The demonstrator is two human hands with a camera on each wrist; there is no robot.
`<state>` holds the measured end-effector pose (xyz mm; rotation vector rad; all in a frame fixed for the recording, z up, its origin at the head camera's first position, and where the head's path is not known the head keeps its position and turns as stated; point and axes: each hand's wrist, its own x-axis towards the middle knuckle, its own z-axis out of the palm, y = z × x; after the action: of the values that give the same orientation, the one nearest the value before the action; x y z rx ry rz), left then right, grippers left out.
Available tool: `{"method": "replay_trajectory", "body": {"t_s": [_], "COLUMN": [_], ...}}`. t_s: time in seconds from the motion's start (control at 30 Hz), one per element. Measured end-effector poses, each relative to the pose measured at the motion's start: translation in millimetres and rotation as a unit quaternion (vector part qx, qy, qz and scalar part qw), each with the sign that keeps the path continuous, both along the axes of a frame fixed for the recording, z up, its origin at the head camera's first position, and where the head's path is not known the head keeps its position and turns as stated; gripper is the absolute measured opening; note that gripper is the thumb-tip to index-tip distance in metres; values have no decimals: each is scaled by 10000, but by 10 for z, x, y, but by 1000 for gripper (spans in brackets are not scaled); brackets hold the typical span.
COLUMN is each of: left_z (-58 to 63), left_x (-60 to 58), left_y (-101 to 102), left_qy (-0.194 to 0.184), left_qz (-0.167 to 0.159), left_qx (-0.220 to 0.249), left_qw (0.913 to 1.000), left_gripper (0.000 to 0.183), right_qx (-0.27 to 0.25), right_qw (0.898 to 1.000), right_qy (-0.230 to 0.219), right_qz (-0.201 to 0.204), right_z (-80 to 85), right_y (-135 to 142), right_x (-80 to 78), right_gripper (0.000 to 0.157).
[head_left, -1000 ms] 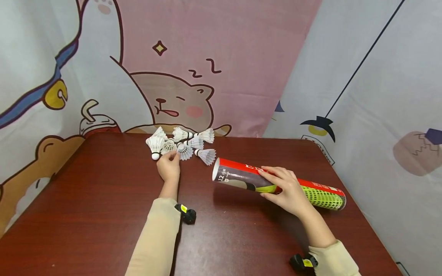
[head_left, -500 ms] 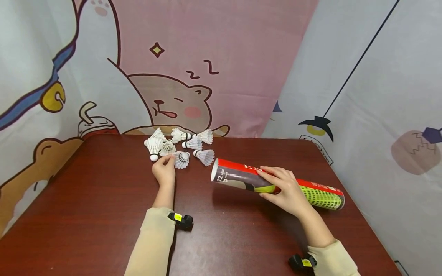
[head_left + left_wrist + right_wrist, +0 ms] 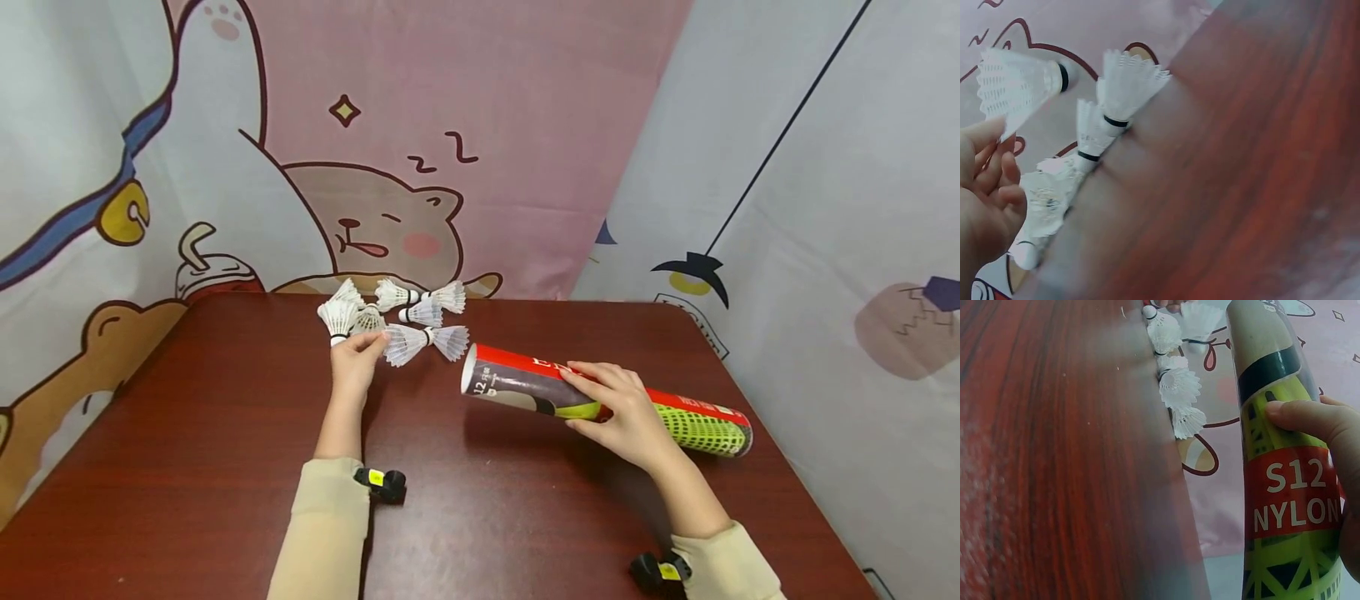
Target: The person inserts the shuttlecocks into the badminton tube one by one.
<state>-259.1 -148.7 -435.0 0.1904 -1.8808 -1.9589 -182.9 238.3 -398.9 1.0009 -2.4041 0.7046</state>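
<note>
My left hand [image 3: 352, 367] pinches a white shuttlecock [image 3: 405, 343] by the edge of its skirt. In the left wrist view this shuttlecock [image 3: 1019, 87] appears above the others, its black-banded base pointing away from the fingers. My right hand [image 3: 618, 408] grips a shuttlecock tube [image 3: 517, 379] around its middle. The tube lies slanted, its open white-rimmed end towards the left hand and the far end to the right. Red "S12 NYLON" lettering shows on the tube [image 3: 1291, 487] in the right wrist view, with the thumb across it.
Several more shuttlecocks [image 3: 423, 312] lie in a loose group near the back edge of the dark red wooden table [image 3: 480, 517]. One shuttlecock [image 3: 452, 342] lies close to the tube's open end. A printed cloth [image 3: 555, 125] hangs behind the table.
The left hand has drawn one shuttlecock out from the group and turned it, so its base now points right. The right hand and tube have stayed put.
</note>
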Motion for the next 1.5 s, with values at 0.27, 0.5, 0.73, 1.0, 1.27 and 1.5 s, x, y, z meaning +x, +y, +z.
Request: {"method": "replay_trajectory", "body": {"t_s": [0.27,0.5,0.73,1.0,1.27,1.5], "left_z": [133,223,220,330,537,545], "left_x": [18,62,68,122,303,321], "left_y": [-67,-32,109,368,544,625], "left_qy": [-285,-230,65,353,551,699], "left_qz": [-782,-1242,-1769,-2260,-2384,-2586], "left_qx": [236,87,-88,-356,-547,-671], "left_qw": [9963,9920,9842,9728,9680,9611], "left_gripper": [10,24,14,17,6,11], "right_qx": [22,9,-25,-17,-17,6], "right_qw": [10000,10000,10000,10000,10000,10000], "right_qy": [-38,-67,-46,5,10,15], "right_qz": [-6,-15,-16,-47,-27,-9], "right_z": [-1,1,-9,-9,2,0], "right_y": [6,3,8,11,16,12], "right_x": [1,1,-3,-4,3,-4], "right_gripper": [79,80,81,81,80,79]}}
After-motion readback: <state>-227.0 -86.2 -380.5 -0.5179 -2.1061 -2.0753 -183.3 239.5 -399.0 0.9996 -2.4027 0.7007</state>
